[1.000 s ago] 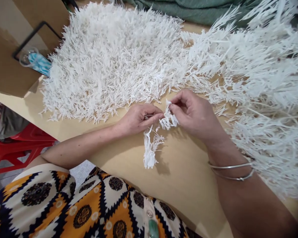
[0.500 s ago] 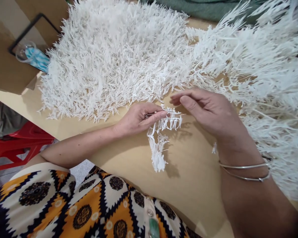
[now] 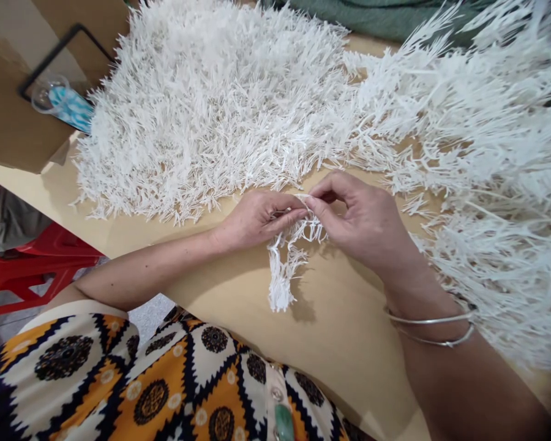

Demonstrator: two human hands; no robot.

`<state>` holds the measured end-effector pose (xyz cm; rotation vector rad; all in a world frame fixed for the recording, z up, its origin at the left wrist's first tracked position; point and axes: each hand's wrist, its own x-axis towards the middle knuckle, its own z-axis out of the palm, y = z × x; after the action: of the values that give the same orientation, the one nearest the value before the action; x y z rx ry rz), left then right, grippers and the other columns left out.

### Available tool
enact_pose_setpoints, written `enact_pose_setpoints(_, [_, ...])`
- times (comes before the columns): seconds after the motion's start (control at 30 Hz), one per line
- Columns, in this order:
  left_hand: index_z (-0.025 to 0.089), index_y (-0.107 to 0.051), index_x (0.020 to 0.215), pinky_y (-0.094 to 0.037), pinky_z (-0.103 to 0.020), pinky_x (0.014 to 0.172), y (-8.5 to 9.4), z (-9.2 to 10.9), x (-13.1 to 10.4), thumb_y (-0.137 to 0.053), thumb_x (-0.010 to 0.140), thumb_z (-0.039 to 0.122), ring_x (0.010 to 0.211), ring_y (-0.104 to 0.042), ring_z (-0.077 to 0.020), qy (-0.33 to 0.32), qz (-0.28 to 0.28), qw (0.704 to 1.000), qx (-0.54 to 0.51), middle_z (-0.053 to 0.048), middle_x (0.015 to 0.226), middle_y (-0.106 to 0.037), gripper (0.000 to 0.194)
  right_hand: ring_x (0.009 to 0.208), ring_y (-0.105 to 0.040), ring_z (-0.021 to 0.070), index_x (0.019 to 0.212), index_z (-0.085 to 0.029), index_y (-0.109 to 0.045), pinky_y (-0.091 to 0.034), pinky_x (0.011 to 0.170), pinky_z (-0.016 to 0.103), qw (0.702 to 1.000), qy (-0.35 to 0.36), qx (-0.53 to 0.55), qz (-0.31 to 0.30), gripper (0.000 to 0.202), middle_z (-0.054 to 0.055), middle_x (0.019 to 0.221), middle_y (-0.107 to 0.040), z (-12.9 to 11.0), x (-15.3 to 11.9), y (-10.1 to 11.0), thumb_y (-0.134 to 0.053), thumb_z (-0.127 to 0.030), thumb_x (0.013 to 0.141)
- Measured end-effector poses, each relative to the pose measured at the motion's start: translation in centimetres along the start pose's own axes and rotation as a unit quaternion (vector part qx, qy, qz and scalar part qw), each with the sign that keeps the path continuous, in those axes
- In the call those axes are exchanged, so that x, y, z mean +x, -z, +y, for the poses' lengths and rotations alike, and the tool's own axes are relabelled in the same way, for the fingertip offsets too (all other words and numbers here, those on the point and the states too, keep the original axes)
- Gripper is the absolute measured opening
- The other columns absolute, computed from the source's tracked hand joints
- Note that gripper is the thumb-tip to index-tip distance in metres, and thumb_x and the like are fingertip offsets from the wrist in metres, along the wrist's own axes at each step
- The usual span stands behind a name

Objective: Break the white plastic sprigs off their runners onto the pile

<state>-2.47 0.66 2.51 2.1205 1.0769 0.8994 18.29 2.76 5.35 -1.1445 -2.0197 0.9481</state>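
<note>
Handwork on a white, fringed, plastic-looking strand (image 3: 282,285) at the near side of the landmark, a broad heap of white, feathery, plastic-looking sprigs (image 3: 220,104). The step in hand appears to be fingertip work on the strand's upper part. The bare left hand (image 3: 259,222), in front of the heap, has thumb and forefinger clamped on the strand; the bare right hand (image 3: 367,214), off the heap's near right corner, has thumb and forefinger together on its upper end, the exact contact partly hidden. The next move seems to call for a steady left pinch and fine right-hand placement. The strand is thin along its top, with short, fine tines, and ends in a denser tuft hanging toward the wearer, away from the heap; whether the tuft touches the tan tabletop (image 3: 229,288) cannot be told. Longer white, branching plastic-looking sprays (image 3: 500,147) lie right of the heap.
</note>
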Motion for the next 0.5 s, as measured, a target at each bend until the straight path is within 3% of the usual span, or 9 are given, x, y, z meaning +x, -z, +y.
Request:
enact_pose_setpoints(0.1, [0.016, -0.076, 0.090, -0.040, -0.020, 0.060, 0.2, 0.1, 0.1, -0.057, 0.106, 0.041, 0.060, -0.056, -0.0073, 0.020, -0.006, 1.000, -0.004, 0.000, 0.068, -0.068, 0.035, 0.070, -0.057, 0.0173, 0.081, -0.026, -0.058, -0.047, 0.070, 0.037, 0.998, 0.013, -0.029, 0.052, 0.014, -0.001, 0.075, -0.062, 0.3, -0.1, -0.7, -0.063, -0.021, 0.093])
enact_pose_setpoints(0.33, [0.016, -0.079, 0.105, -0.046, -0.020, 0.064, 0.8, 0.5, 0.3, -0.057, 0.107, 0.044, 0.069, -0.064, -0.0085, 0.077, -0.005, 0.996, -0.035, -0.003, 0.083, -0.078, 0.035, 0.067, -0.060, 0.0147, 0.080, -0.026, -0.055, -0.048, 0.066, 0.033, 0.990, -0.070, 0.056, 0.110, 0.016, -0.003, 0.073, -0.064, 2.2, 0.6, -1.2, -0.064, -0.019, 0.091])
enact_pose_setpoints(0.4, [0.016, -0.079, 0.102, -0.046, -0.020, 0.063, 0.6, 0.5, 0.1, -0.057, 0.107, 0.045, 0.068, -0.065, -0.0085, 0.058, -0.006, 0.998, -0.038, -0.003, 0.081, -0.077, 0.036, 0.067, -0.061, 0.0155, 0.079, -0.026, -0.055, -0.050, 0.068, 0.035, 0.988, -0.071, 0.040, 0.128, 0.017, -0.002, 0.073, -0.066, 2.8, 0.9, -0.7, -0.065, -0.018, 0.091])
enact_pose_setpoints(0.5, [0.018, -0.078, 0.097, -0.049, -0.021, 0.066, 0.2, 0.4, -0.3, -0.057, 0.107, 0.044, 0.067, -0.066, -0.0088, -0.013, -0.048, 0.998, -0.044, -0.002, 0.077, -0.077, 0.035, 0.066, -0.062, 0.0171, 0.077, -0.027, -0.053, -0.051, 0.069, 0.037, 0.973, -0.089, -0.005, 0.212, 0.022, 0.000, 0.071, -0.065, 4.0, 1.2, 0.7, -0.068, -0.018, 0.090])
